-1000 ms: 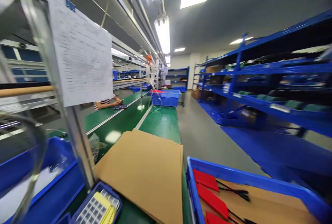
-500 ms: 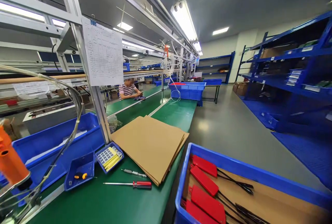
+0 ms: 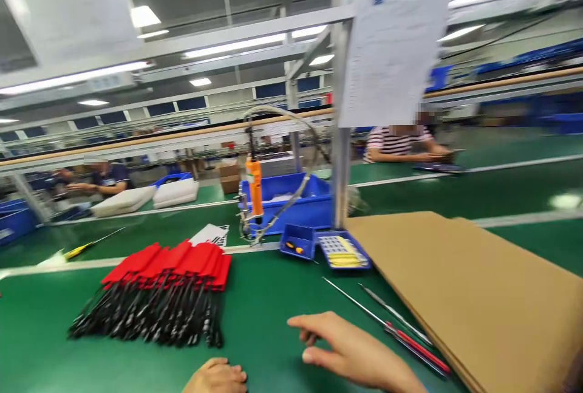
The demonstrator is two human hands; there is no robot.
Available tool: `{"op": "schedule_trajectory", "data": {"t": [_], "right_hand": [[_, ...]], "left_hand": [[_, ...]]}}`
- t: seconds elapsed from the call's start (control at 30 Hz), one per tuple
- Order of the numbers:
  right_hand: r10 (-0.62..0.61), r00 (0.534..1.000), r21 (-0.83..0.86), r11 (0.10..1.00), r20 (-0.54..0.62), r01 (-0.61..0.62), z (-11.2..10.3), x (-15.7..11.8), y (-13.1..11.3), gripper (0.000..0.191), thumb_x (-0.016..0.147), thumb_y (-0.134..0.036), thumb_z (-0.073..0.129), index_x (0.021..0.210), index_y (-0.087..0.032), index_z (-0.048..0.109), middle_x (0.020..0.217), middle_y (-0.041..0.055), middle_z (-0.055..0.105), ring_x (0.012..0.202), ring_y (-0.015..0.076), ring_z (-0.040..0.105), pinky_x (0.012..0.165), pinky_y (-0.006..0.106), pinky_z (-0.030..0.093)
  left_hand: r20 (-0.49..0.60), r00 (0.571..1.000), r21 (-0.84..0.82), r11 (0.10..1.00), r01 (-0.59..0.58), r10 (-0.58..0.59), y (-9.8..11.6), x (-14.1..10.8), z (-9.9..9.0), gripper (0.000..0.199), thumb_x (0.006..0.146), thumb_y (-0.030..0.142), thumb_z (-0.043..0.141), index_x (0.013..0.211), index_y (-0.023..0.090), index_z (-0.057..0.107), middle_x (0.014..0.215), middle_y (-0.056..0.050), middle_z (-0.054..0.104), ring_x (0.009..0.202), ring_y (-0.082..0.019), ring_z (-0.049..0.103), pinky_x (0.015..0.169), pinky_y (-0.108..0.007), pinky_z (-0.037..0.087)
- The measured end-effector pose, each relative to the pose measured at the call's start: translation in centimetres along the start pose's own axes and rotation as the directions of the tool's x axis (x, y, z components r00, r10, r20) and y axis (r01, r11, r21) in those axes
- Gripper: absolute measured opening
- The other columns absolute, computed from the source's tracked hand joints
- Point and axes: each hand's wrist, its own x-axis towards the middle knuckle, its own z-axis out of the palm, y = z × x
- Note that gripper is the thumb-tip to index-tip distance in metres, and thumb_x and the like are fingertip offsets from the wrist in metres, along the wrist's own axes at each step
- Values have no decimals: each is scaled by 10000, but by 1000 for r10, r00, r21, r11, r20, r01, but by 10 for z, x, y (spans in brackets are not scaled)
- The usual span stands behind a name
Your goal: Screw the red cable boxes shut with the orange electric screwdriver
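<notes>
My right hand hovers over the green table, index finger stretched to the left and thumb apart, holding nothing. At the bottom edge, my left hand shows only in part, its fingers curled together; whether anything is inside is hidden. Beyond my left hand lies a dense row of red pieces with black cables pointing toward me. A red-handled screwdriver and a pen lie to the right of my right hand. Brown cardboard sheets are stacked farther right.
A small blue tray and another with yellow strips stand near a metal post. An orange electric screwdriver hangs before a blue bin. A yellow screwdriver lies left. A person sits across.
The view has swung left, bringing the red pieces with cables into sight and losing the blue bin of red parts at the right. Both my hands have come into view.
</notes>
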Motion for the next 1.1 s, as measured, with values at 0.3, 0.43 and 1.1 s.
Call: {"op": "schedule_trajectory", "data": {"t": [0.3, 0.43, 1.1], "right_hand": [[-113, 838, 162, 959, -534, 232, -61, 159, 26, 605, 818, -537, 537, 1320, -212, 445, 1210, 149, 580, 1089, 276, 575, 933, 471, 487], [-49, 713, 271, 905, -700, 328, -87, 221, 29, 803, 734, -637, 586, 1378, -235, 325, 1323, 168, 489, 1237, 298, 468, 1007, 515, 422], [-45, 776, 595, 615, -629, 518, -99, 252, -1, 420, 795, -536, 582, 1034, -190, 596, 571, -47, 536, 510, 111, 508, 534, 252, 465]], "left_hand": [[-404, 608, 186, 589, 786, -683, -56, 61, -80, 349, 904, 230, 441, 1217, 144, 570, 1020, -126, 601, 920, -252, 566, 807, -398, 465], [-397, 469, 253, 398, 882, -789, -103, 67, -80, 439, 898, 326, 486, 1275, 107, 533, 1060, -161, 584, 937, -280, 561, 793, -394, 468], [51, 763, 77, 764, 641, -645, -28, 156, -16, 475, 786, 336, 626, 1239, 195, 601, 1064, -191, 574, 1026, -357, 476, 771, -417, 480]]}}
